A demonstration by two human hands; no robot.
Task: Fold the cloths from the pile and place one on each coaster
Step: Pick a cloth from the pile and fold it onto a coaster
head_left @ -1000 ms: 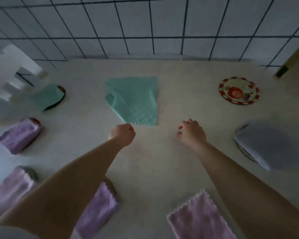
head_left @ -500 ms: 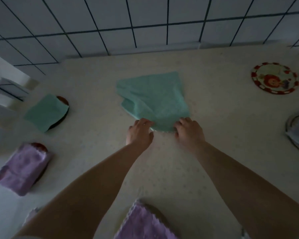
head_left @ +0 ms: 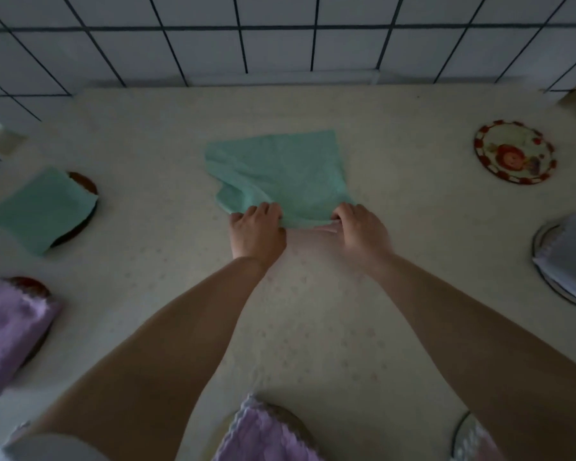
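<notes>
Green cloth (head_left: 280, 174) lies mid-counter (head_left: 413, 227), far from the body. Left hand (head_left: 256, 232) and right hand (head_left: 361, 232) pinch its near edge. Light, limp, likely sags; hold both corners.

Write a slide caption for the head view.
Both hands, left hand and right hand, pinch the near edge of a green cloth on the counter.

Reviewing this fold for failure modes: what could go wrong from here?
1. The green cloth is already rumpled at its left side, so folding now may come out uneven.
2. Both the left hand and the right hand pinch only the near edge; a weak grip could drop it mid-fold.
</notes>
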